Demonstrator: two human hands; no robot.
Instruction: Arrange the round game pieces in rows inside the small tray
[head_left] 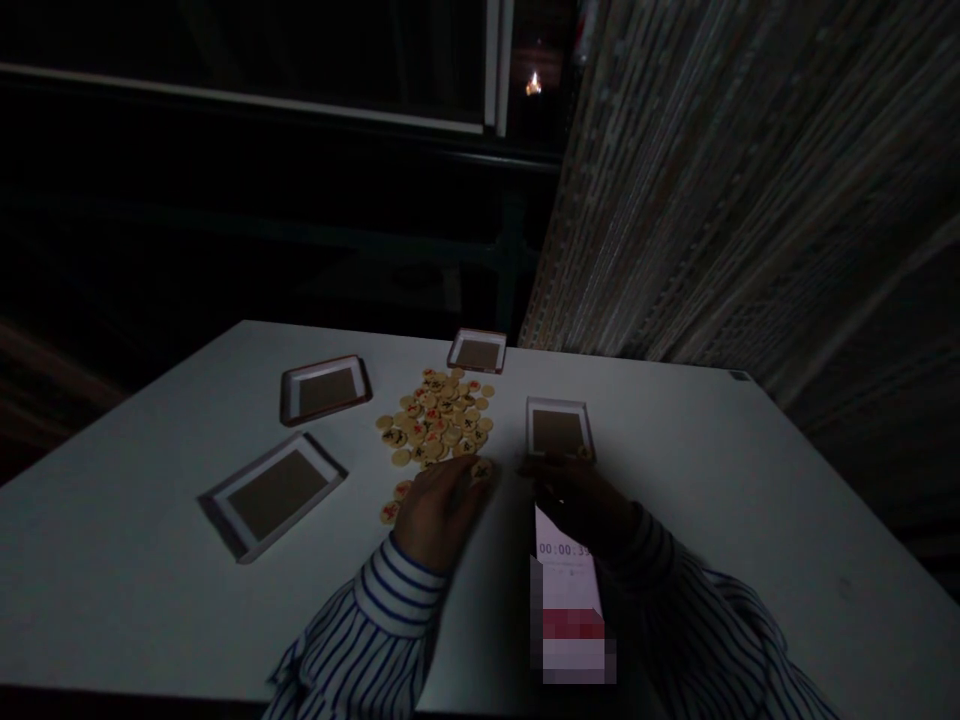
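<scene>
A pile of round yellow game pieces (442,420) with red and black marks lies on the white table (135,540). My left hand (439,510) rests at the pile's near edge, fingers curled over one or two pieces. My right hand (581,500) sits in shadow just in front of a small square tray (559,430), fingers bent; what they hold is too dark to see. A lit phone screen (566,560) showing a timer lies under that wrist. Both sleeves are blue-and-white striped.
Three more shallow trays stand around the pile: a large one (274,495) near left, another (326,390) behind it, a small one (478,352) at the far edge. A ribbed curtain (750,180) hangs at right. The room is dark.
</scene>
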